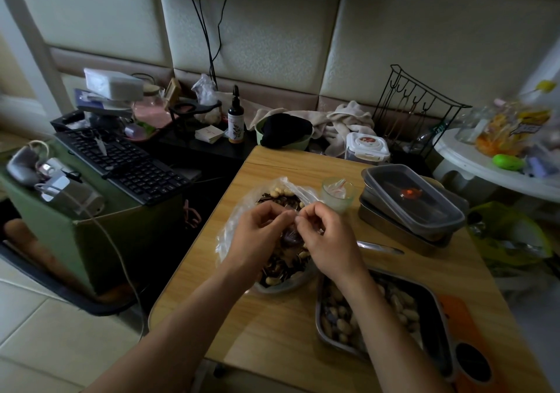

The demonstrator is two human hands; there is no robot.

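Both of my hands meet over a clear plastic bag (239,211) that lies on the wooden table (272,326) and holds peanuts and dark shells. My left hand (257,235) and my right hand (325,238) have curled fingers, and their fingertips pinch one small thing between them. That thing is mostly hidden; it looks like a peanut. A metal tray (436,317) with several peanuts in the shell sits under my right forearm, at the table's near right.
A small glass (338,194) stands behind the bag. Stacked lidded containers (412,201) and a knife (378,245) lie to the right. An orange phone (466,350) lies at the near right edge. A keyboard (121,162) on a green box is at the left.
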